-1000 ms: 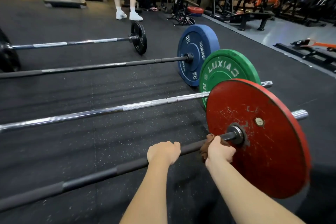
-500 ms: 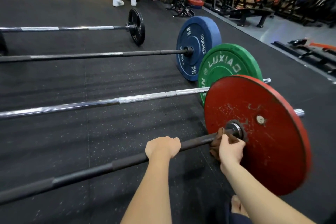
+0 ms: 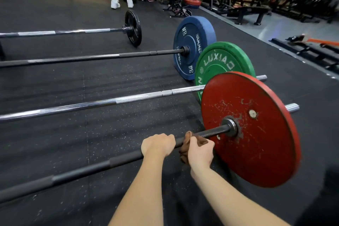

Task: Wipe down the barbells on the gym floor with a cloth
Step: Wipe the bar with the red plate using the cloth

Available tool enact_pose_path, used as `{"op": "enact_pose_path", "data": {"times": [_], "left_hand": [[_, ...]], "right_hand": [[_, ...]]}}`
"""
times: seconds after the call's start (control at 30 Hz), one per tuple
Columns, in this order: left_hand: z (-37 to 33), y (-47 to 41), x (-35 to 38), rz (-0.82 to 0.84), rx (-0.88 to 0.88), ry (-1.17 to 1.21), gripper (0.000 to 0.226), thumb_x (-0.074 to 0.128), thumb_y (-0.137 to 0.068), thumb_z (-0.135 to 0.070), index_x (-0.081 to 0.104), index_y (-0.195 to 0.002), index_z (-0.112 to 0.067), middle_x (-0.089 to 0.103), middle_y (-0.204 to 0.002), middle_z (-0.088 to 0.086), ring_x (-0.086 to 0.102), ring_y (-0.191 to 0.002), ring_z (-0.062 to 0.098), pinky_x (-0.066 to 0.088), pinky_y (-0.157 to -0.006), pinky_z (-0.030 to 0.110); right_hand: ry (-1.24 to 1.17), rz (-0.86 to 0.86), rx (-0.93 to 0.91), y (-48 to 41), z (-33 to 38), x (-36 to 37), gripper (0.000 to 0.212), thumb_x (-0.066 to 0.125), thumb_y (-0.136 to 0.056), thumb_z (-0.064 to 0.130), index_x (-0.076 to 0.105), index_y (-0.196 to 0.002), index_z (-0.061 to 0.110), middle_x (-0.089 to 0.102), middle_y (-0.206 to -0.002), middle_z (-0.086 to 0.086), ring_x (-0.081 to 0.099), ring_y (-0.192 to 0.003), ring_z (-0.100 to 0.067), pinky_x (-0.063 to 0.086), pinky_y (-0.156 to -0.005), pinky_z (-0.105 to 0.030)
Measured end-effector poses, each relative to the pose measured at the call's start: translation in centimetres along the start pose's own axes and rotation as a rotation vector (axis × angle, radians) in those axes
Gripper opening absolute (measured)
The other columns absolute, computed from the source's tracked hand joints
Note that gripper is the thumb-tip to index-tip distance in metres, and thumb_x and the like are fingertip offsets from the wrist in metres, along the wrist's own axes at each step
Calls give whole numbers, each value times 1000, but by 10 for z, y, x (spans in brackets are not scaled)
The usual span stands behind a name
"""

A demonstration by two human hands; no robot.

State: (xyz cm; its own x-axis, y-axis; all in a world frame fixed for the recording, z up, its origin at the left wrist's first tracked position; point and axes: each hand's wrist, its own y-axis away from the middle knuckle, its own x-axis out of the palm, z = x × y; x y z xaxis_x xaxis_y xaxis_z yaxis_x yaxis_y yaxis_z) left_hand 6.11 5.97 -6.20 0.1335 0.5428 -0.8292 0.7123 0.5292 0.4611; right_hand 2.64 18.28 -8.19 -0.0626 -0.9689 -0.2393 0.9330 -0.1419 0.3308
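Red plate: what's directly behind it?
The green plate, upper part showing, on the silver bar. Its hub and lower half are covered by the red plate.

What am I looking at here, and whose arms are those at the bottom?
There is no machine here. A person wears a camera on the head, so you see their own arms from above. Four barbells lie side by side on the black gym floor. The left hand grips the nearest bar bare. The right hand holds a brown cloth round that bar, near the red plate but not touching it. The other bars carry a green plate, a blue plate and a black plate.
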Motion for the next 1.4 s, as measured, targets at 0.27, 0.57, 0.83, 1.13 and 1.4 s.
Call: {"op": "enact_pose_path", "data": {"times": [0.27, 0.57, 0.83, 1.13, 1.4], "left_hand": [[1, -3, 2, 5, 15, -17, 53, 17, -103, -35, 66, -113, -15, 68, -114, 8, 57, -94, 28, 40, -83, 37], [9, -10, -2, 84, 37, 45, 72, 13, -103, -56, 73, -91, -16, 76, -83, 1, 69, -86, 20, 46, -88, 37], [84, -6, -44, -6, -147, -94, 77, 11, -103, -67, 49, -150, -20, 48, -155, 8, 48, -139, 31, 38, -110, 45], [139, 22, -31, 101, -189, 2, 90, 8, -97, -74, 63, -58, -15, 56, -42, -3, 61, -53, 19, 50, -91, 33], [141, 18, -30, 89, -147, -35, 68, 22, -99, -53, 59, -55, -16, 54, -40, -3, 58, -58, 22, 43, -77, 33]], "right_hand": [[76, -123, -59, -41, 14, -31, 28, 72, -86, 40, 51, -102, 29, 71, -96, -7, 74, -72, -28, 62, -51, -42], [129, -90, -127, 9, -8, 6, 25, 63, -90, 38, 44, -106, 31, 65, -107, -2, 69, -91, -25, 60, -81, -46], [78, -36, -89, 18, -18, 23, 30, 68, -92, 40, 42, -105, 37, 64, -109, 0, 70, -88, -20, 63, -78, -48], [159, 15, -165, 8, -20, 11, 33, 69, -86, 49, 41, -101, 44, 64, -106, 4, 70, -89, -19, 63, -77, -50], [188, 131, -180, 73, -21, 35, 27, 67, -94, 34, 42, -105, 28, 52, -109, 3, 62, -90, -18, 56, -90, -47]]}}
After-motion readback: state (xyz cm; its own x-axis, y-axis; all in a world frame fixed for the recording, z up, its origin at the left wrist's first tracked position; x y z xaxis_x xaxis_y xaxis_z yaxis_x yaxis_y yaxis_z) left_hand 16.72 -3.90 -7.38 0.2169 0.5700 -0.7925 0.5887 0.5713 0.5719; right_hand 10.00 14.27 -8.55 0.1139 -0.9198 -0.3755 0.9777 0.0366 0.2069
